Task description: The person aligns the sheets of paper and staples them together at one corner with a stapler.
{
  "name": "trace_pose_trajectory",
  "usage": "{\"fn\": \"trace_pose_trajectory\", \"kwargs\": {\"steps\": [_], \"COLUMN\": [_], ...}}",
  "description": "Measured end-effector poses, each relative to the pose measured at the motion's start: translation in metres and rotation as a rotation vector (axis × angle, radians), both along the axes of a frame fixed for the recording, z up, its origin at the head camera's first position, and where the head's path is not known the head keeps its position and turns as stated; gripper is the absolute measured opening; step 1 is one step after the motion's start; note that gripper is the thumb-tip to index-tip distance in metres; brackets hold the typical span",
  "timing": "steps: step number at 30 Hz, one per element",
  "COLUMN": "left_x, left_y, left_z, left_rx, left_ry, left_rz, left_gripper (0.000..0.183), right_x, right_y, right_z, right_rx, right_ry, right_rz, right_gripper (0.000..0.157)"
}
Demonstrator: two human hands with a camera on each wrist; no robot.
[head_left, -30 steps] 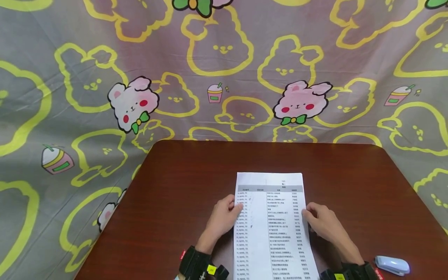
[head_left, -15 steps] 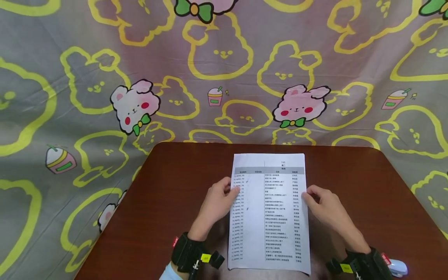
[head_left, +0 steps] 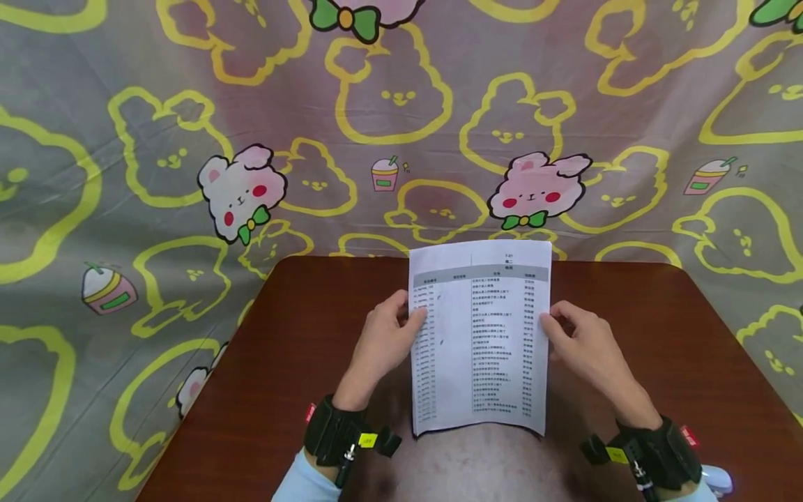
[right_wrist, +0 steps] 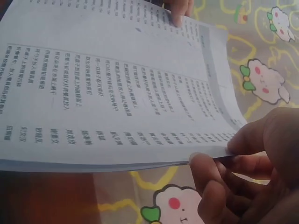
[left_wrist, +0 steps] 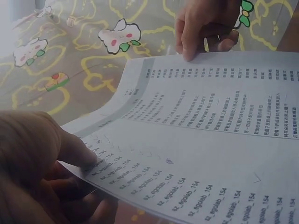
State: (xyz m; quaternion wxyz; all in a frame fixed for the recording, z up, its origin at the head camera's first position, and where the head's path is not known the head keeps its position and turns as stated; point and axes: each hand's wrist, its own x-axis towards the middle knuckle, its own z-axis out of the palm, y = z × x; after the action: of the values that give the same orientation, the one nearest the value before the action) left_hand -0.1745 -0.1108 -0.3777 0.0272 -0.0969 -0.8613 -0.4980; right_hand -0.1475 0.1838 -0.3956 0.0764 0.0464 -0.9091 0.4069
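Note:
A thin stack of printed paper sheets [head_left: 479, 348], covered with a table of text, is held up between both hands with its lower edge bowed. My left hand [head_left: 384, 338] pinches the left edge, thumb on the printed face and fingers behind. On the opposite edge my right hand [head_left: 586, 341] grips in the same way. In the right wrist view, layered edges of the sheets [right_wrist: 117, 165] show beside the fingers. Handwritten tick marks run along one column in the left wrist view.
Below the sheets is a brown wooden table [head_left: 301, 362]. A pale blue stapler-shaped object [head_left: 716, 480] lies at the right, partly hidden by the right wrist strap. Behind the table hangs a cartoon-patterned cloth [head_left: 401, 90].
Both hands have raised the paper sheets from low over the table, so the lower edge now shows and bows. The right forearm now partly covers the pale blue object.

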Motion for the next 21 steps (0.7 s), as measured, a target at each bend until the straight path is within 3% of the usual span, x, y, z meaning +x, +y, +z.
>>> {"fn": "trace_pose_trajectory", "kwargs": {"steps": [7,14,21], "left_x": [-0.007,-0.015,-0.021], "left_y": [0.002,0.006,0.011], "left_z": [0.007,0.014,0.021], "left_rx": [-0.005,-0.028,0.039], "left_ry": [0.055,0.141,0.177], "left_rz": [0.027,0.045,0.036], "left_gripper": [0.026,0.022,0.022], "right_x": [-0.004,-0.013,-0.019], "right_y": [-0.002,-0.004,-0.007], "right_z": [0.006,0.006,0.008], "right_rx": [-0.044,-0.057,-0.053], "right_ry": [0.040,0.150,0.270], "right_rz": [-0.013,-0.021,-0.060], "right_gripper": [0.033,0.025,0.024]}}
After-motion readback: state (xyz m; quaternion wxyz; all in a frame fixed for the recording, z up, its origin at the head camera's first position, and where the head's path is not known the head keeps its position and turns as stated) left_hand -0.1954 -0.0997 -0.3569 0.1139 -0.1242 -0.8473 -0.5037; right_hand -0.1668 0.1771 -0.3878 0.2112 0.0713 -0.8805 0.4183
